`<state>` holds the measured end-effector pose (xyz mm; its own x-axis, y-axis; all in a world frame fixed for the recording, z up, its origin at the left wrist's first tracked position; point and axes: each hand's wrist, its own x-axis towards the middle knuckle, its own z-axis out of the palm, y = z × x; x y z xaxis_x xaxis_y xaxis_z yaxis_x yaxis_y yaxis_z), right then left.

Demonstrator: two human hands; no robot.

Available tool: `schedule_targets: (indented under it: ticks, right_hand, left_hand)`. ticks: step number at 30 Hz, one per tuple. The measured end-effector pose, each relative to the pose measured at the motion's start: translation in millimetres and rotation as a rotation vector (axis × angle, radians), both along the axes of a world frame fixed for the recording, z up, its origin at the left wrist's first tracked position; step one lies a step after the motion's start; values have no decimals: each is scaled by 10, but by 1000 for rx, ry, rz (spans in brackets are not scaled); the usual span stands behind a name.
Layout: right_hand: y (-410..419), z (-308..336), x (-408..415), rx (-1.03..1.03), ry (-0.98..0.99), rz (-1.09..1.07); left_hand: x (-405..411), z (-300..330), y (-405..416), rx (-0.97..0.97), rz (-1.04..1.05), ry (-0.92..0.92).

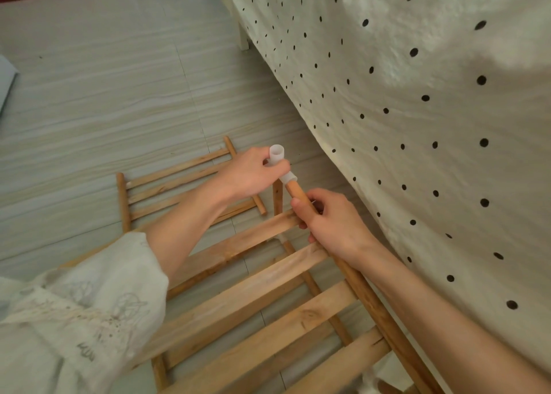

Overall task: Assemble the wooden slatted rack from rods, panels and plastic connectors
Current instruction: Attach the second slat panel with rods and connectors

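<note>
A translucent white plastic connector (278,158) sits on the top end of a wooden rod (369,298) that forms the side rail of a slatted panel (268,313). My left hand (249,174) grips the connector, one open socket pointing up. My right hand (329,220) is curled round the rod just below the connector. A second slatted panel (167,185) lies flat on the floor behind my left arm. Another rod end (277,195) stands just under the connector.
A cream cloth with black dots (417,110) hangs close on the right, almost touching the rod. A pale furniture leg (243,37) stands behind it. Grey tiled floor (104,95) stretches to the left and far side. A grey object edge (6,86) shows at far left.
</note>
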<state>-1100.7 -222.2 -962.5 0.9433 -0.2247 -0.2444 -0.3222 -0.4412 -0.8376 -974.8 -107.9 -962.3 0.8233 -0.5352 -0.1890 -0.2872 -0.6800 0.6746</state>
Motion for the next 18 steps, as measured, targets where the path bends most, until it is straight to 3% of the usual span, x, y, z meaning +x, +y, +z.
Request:
schedule_targets:
  ticks: [7,13,18]
  right_hand:
    - [81,8,5,-9,6,28]
    - [147,-7,-17,5,4,61]
    - [158,-62,3,-13,11,76]
  left_hand:
    - [-1,-16,140,-62,-29,-21]
    - [24,40,239,-179,-66,226]
    - [71,119,113,-251,24,220]
